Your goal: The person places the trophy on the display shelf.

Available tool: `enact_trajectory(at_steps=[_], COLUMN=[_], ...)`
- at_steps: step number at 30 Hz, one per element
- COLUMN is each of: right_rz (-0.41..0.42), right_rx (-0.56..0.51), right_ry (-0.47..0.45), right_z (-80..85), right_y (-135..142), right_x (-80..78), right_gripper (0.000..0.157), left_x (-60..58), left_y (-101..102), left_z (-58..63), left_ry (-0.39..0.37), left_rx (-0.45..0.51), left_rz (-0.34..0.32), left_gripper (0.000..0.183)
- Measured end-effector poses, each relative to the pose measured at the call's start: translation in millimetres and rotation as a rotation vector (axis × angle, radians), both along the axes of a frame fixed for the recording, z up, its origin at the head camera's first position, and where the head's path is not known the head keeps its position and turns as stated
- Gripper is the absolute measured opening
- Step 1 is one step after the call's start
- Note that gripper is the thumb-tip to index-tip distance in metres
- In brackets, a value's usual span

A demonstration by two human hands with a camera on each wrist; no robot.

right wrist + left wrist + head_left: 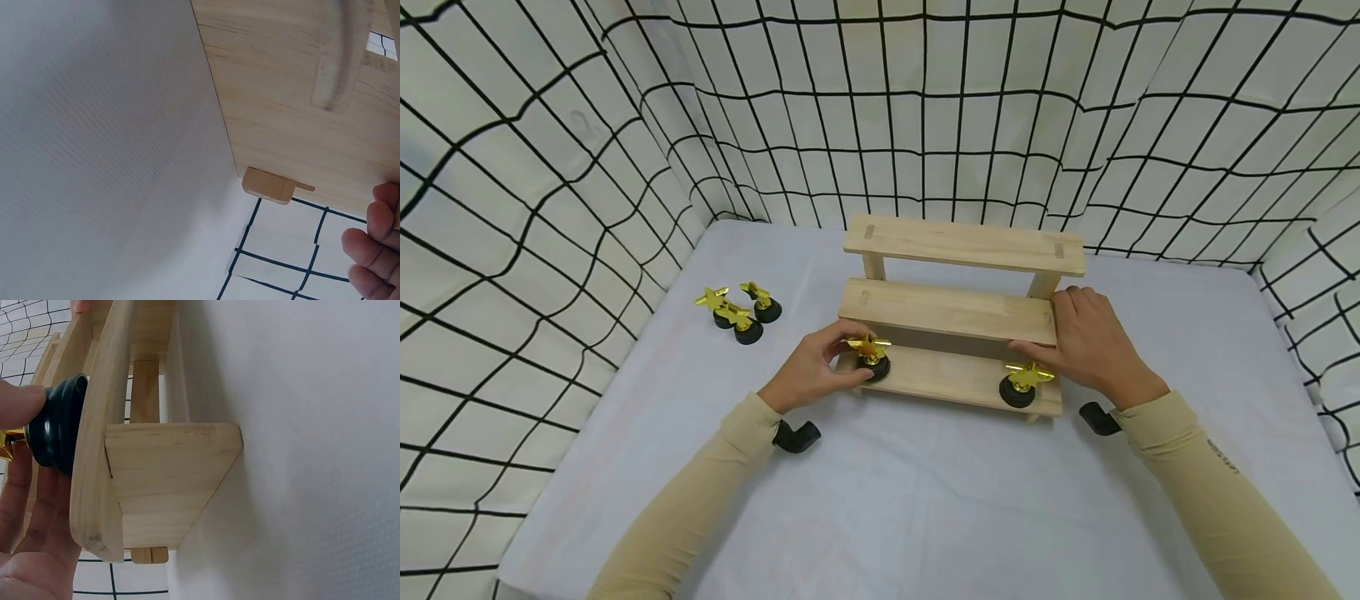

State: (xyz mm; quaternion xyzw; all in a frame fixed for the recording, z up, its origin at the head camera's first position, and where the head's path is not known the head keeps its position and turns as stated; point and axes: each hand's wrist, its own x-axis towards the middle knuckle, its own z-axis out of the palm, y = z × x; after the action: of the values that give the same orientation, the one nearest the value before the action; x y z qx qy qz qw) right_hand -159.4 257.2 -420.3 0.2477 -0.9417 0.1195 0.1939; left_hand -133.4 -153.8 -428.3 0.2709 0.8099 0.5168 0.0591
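Observation:
A three-tier wooden shelf point(947, 310) stands on the white cloth. My left hand point(816, 367) pinches a small gold star trophy point(871, 354) by its black base point(56, 425), at the left end of the lowest tier; in the left wrist view the base is right at the board's surface. My right hand point(1093, 346) grips the right end of the middle tier, thumb in front and fingers around the side. Just below that thumb, a second star trophy point(1018, 385) sits upright at the right end of the lowest tier. In the right wrist view, fingertips point(362, 247) show beside the side panel point(281, 106).
Several more star trophies point(748, 325) stand together on the cloth to the left. Black straps with small dark housings point(797, 436) sit at both wrists. Black netting point(925, 108) over white walls surrounds the table point(925, 500) at the back and sides.

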Motion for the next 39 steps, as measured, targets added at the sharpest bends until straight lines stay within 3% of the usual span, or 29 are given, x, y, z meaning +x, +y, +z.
enact_trajectory(at_steps=[29, 39], right_rz=[0.007, -0.005], right_rx=[-0.007, 0.007], right_ry=[0.033, 0.007], right_z=[0.0, 0.8], right_y=[-2, -2], right_x=[0.0, 1.3], right_gripper=[0.1, 0.097], left_x=[-3.4, -3.0], left_y=[4, -11], left_z=[-7.2, -0.4], left_ry=[-0.032, 0.072], left_rx=[0.022, 0.018], left_rz=[-0.021, -0.016], left_gripper=[0.051, 0.055])
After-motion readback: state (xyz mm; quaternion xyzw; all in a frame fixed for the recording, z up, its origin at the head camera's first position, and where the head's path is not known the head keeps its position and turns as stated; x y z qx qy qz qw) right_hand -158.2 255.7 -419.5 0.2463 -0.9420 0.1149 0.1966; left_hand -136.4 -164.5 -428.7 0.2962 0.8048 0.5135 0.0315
